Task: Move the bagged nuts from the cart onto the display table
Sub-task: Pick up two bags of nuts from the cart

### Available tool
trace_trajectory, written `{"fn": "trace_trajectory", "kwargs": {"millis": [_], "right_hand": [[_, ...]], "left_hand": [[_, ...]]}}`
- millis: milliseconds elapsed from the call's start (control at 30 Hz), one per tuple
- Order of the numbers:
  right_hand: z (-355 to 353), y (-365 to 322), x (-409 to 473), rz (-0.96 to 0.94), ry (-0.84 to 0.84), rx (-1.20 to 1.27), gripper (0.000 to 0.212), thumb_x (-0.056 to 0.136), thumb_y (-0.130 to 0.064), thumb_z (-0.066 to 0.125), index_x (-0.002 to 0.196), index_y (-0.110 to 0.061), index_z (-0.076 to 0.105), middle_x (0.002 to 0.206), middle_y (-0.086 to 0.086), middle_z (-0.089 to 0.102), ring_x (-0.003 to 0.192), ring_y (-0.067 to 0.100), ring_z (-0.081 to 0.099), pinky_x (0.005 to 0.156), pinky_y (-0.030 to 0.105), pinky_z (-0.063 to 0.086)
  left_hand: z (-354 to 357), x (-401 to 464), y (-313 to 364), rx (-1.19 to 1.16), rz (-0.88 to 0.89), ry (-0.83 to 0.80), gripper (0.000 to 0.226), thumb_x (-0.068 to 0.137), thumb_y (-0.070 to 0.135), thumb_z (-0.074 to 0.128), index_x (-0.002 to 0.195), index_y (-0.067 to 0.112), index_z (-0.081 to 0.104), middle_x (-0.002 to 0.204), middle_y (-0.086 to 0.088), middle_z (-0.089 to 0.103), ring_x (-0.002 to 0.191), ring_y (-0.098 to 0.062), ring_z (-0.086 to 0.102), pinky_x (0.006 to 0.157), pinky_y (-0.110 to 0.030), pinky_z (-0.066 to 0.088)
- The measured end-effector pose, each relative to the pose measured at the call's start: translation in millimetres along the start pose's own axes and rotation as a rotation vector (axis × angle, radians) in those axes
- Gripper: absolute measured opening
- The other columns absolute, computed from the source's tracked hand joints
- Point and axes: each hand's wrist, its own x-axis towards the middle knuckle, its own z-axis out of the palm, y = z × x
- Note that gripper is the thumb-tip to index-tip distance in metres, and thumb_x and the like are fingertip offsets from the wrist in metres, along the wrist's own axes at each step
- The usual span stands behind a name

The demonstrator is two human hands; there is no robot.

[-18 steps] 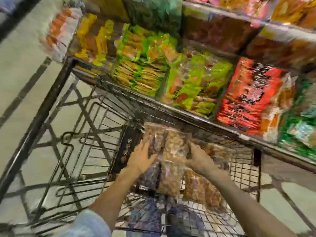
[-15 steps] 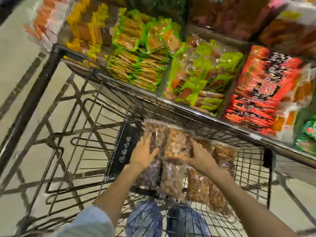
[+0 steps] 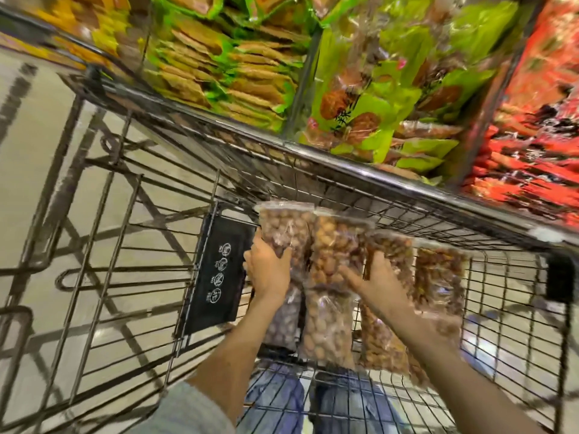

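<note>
Several clear bags of nuts stand in a row in the child seat of the wire cart [image 3: 344,170]. My left hand [image 3: 269,270] grips the leftmost bag of pale nuts [image 3: 283,227] from its left side. The fingers of my right hand [image 3: 372,283] lie on the second bag of golden nuts [image 3: 335,245] and the darker third bag [image 3: 391,249]. A fourth bag [image 3: 438,277] stands free at the right. The display table [image 3: 385,89] lies just beyond the cart's far rim.
The display table holds bins of green snack packs [image 3: 238,73], green-labelled bags and red packs [image 3: 539,120]. A black plastic flap [image 3: 216,274] hangs left of the bags. The cart's main basket [image 3: 103,239] stretches left over the tiled floor.
The camera has moved closer to the cart and the display. My right hand has slid right, from the second bag's edge onto the second and third bags. My left hand stays on the leftmost bag.
</note>
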Motion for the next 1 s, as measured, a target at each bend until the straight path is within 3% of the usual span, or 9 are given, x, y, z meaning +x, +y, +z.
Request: {"fn": "trace_trajectory", "kwargs": {"millis": [133, 267, 433, 533, 633, 733, 767, 867, 1000], "right_hand": [[6.7, 8.0, 2.4, 0.014, 0.024, 0.081, 0.060, 0.092, -0.065, 0.068, 0.114, -0.013, 0.048, 0.112, 0.008, 0.058, 0.101, 0.028, 0.059, 0.088, 0.050, 0.056], [15.6, 13.4, 1.9, 0.006, 0.006, 0.158, 0.057, 0.093, -0.061, 0.069, 0.117, -0.014, 0.049, 0.115, 0.007, 0.059, 0.104, 0.027, 0.061, 0.091, 0.050, 0.055], [21.2, 16.5, 1.7, 0.025, -0.026, 0.288, 0.058, 0.093, -0.061, 0.070, 0.125, -0.018, 0.048, 0.124, 0.002, 0.059, 0.114, 0.022, 0.061, 0.096, 0.046, 0.056], [20.6, 15.7, 1.4, 0.055, -0.041, 0.336, 0.064, 0.092, -0.066, 0.068, 0.127, -0.018, 0.047, 0.126, 0.001, 0.059, 0.113, 0.021, 0.061, 0.096, 0.047, 0.057], [20.1, 13.1, 8.0, 0.098, -0.045, 0.315, 0.066, 0.092, -0.067, 0.068, 0.123, -0.012, 0.048, 0.120, 0.003, 0.058, 0.108, 0.021, 0.061, 0.084, 0.040, 0.055], [22.2, 9.1, 17.4, 0.116, -0.042, 0.307, 0.082, 0.080, -0.086, 0.064, 0.107, -0.009, 0.057, 0.106, 0.005, 0.063, 0.086, 0.017, 0.063, 0.068, 0.035, 0.056], [22.8, 4.5, 19.3, 0.129, -0.039, 0.314, 0.083, 0.078, -0.088, 0.064, 0.102, -0.008, 0.058, 0.101, 0.008, 0.062, 0.079, 0.018, 0.060, 0.062, 0.033, 0.052], [23.8, -9.1, 25.2, 0.196, -0.016, 0.305, 0.061, 0.090, -0.069, 0.069, 0.085, -0.010, 0.057, 0.092, 0.009, 0.063, 0.076, 0.021, 0.058, 0.054, 0.027, 0.041], [31.9, -14.4, 34.6, 0.273, 0.044, 0.293, 0.055, 0.088, -0.060, 0.076, 0.075, -0.010, 0.058, 0.083, 0.009, 0.067, 0.079, 0.027, 0.065, 0.050, 0.025, 0.040]], "left_hand": [[6.2, 13.5, -6.2, -0.030, -0.043, -0.043, 0.084, 0.076, 0.050, 0.088, 0.138, 0.005, 0.054, 0.130, -0.020, 0.056, 0.128, -0.042, 0.047, 0.107, -0.053, 0.041], [13.2, 16.6, -12.8, -0.113, 0.027, -0.063, 0.075, 0.073, 0.045, 0.092, 0.130, 0.009, 0.060, 0.123, -0.018, 0.053, 0.123, -0.038, 0.044, 0.105, -0.042, 0.035], [11.3, 3.0, -7.8, -0.352, 0.020, -0.126, 0.065, 0.074, 0.029, 0.094, 0.121, 0.017, 0.050, 0.111, -0.002, 0.068, 0.104, -0.025, 0.067, 0.088, -0.038, 0.055], [4.3, 3.0, -11.2, -0.424, -0.001, -0.156, 0.065, 0.074, 0.028, 0.094, 0.118, 0.021, 0.047, 0.104, 0.006, 0.066, 0.101, -0.020, 0.067, 0.090, -0.038, 0.055], [-7.9, 4.0, -16.9, -0.487, -0.034, -0.230, 0.069, 0.075, 0.026, 0.094, 0.125, 0.023, 0.045, 0.112, 0.006, 0.065, 0.103, -0.015, 0.065, 0.091, -0.033, 0.054], [-21.8, 3.0, -28.1, -0.526, -0.013, -0.327, 0.071, 0.077, 0.024, 0.092, 0.132, 0.031, 0.048, 0.119, 0.008, 0.065, 0.106, -0.009, 0.065, 0.072, -0.011, 0.052], [-25.1, 2.8, -34.3, -0.529, -0.008, -0.364, 0.076, 0.078, 0.026, 0.092, 0.139, 0.031, 0.047, 0.125, 0.008, 0.065, 0.112, -0.011, 0.065, 0.074, -0.011, 0.053], [-32.8, -1.0, -46.6, -0.517, -0.009, -0.422, 0.091, 0.080, 0.031, 0.090, 0.155, 0.033, 0.037, 0.138, 0.009, 0.059, 0.126, -0.014, 0.058, 0.103, -0.033, 0.053], [-35.1, -6.7, -56.2, -0.521, -0.012, -0.416, 0.081, 0.083, 0.024, 0.088, 0.147, 0.033, 0.040, 0.126, 0.018, 0.060, 0.120, -0.008, 0.060, 0.099, -0.029, 0.050]]}}
